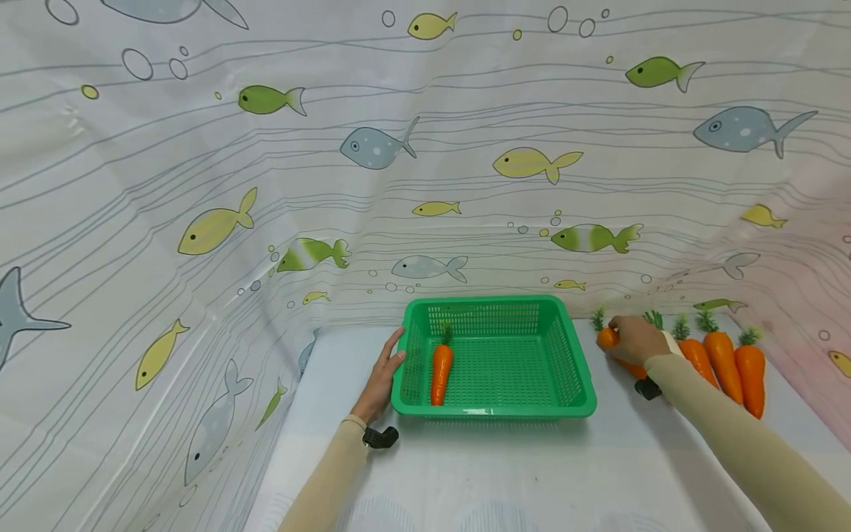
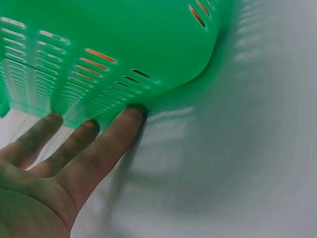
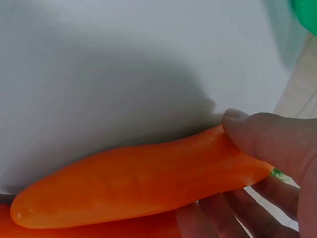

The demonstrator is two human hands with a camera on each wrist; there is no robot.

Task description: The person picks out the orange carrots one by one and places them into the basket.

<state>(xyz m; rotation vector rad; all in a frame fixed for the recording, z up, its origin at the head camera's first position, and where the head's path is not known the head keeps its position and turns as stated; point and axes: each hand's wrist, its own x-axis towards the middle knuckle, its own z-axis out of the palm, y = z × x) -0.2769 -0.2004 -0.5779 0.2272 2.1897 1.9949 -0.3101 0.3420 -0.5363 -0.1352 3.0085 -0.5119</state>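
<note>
A smooth orange toy-like carrot with a feathery green top is on the right of the basket, just beside it, its leafy end pointing toward the back. The right hand grips it near the leafy end, thumb on one side and fingers on the other; most of its body reaches past the fingers toward the near side. Whether it is lifted or resting is hard to tell. Close against it, in the right wrist view, a second orange carrot shows along its edge.

The rectangular green plastic basket with slotted walls holds one orange carrot, lying along its left side with the leaves toward the far wall. The left hand touches the outside of the basket's left wall, its fingers extended and spread, curled around nothing.

Right of the right hand, three more orange carrots lie side by side, leaves away from the person. All rest on the white table, backed by a pale cloth printed with fish.
</note>
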